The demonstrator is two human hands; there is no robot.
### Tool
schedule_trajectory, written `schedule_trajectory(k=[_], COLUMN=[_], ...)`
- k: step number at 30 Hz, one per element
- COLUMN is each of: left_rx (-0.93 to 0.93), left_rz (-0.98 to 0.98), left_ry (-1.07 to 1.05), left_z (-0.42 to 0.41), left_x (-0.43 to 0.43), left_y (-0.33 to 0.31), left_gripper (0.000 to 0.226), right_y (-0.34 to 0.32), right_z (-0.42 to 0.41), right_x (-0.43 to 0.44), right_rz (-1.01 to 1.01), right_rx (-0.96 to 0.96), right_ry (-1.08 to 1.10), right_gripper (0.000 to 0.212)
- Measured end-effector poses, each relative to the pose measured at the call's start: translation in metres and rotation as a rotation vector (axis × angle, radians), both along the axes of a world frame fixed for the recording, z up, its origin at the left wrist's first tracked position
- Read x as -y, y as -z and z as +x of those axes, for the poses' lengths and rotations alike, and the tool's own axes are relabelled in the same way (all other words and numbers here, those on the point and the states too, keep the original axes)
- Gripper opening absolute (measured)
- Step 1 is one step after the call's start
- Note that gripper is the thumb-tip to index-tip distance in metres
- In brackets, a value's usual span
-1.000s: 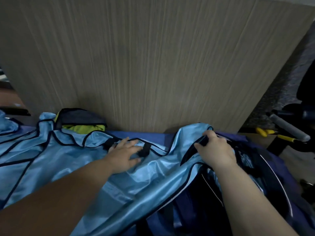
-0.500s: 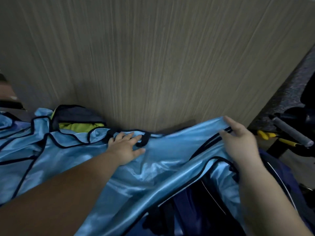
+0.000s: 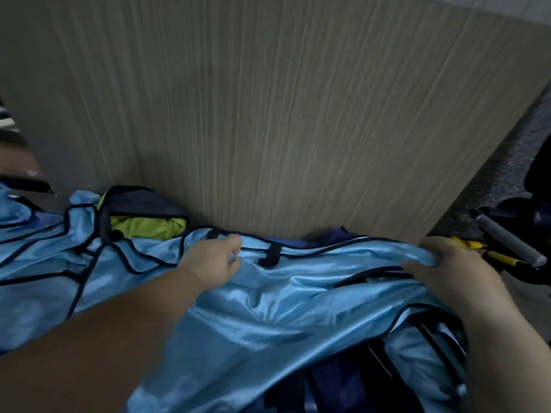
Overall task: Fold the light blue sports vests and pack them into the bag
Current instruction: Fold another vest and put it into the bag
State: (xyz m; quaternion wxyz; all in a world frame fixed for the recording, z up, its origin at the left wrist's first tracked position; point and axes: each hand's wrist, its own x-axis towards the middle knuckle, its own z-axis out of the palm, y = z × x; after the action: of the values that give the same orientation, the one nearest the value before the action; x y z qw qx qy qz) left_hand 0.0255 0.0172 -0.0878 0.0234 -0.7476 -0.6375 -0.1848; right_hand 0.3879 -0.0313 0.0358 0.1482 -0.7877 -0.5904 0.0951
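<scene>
A shiny light blue sports vest (image 3: 283, 305) with black trim is stretched out between my two hands. My left hand (image 3: 213, 260) pinches its upper edge near the middle, by a black loop. My right hand (image 3: 444, 269) grips the vest's right corner, fingers curled round the cloth. Under the vest at the lower right lies the dark blue bag (image 3: 351, 380), its opening partly covered by the fabric. More light blue vests (image 3: 38, 263) lie heaped on the left.
A tall wood-grain panel (image 3: 268, 114) stands right behind the vests. A dark pouch with yellow-green cloth (image 3: 146, 225) sits at its foot on the left. Yellow-handled tools (image 3: 489, 251) and a grey bar (image 3: 507, 242) lie on the floor at the right.
My right hand has pulled the vest's corner farther to the right, spreading the cloth wider. My left hand has shifted right along the upper edge and now pinches it.
</scene>
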Motion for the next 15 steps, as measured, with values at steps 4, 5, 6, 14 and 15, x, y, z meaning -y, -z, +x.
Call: schedule_trajectory(k=[4,5,6,14,15], left_rx=[-0.301,-0.365,-0.433,-0.586,-0.532], left_rz=[-0.045,-0.063,-0.101,-0.179,-0.118], left_ry=[-0.01,-0.027,-0.054,-0.167,-0.13], left_z=[-0.026,-0.034,-0.042,-0.063,-0.06], left_x=[0.018,0.019,0.018,0.021,0.027], left_y=[0.001,0.002,0.003,-0.005,-0.005], left_gripper=[0.025,0.03,0.036,0.065,0.065], right_y=[-0.011,-0.013,-0.014,-0.003,0.0], right_z=[-0.006,-0.006,-0.007,0.0,0.001], right_x=[0.005,0.008,0.01,0.005,0.003], right_rz=[-0.14,-0.172,-0.205,-0.301,-0.285], right_rx=[-0.002,-0.017,-0.036,-0.557,-0.743], right_ry=[-0.037,-0.059,-0.083,-0.436,-0.438], right_gripper=[0.068,0.065,0.062,0.049,0.049])
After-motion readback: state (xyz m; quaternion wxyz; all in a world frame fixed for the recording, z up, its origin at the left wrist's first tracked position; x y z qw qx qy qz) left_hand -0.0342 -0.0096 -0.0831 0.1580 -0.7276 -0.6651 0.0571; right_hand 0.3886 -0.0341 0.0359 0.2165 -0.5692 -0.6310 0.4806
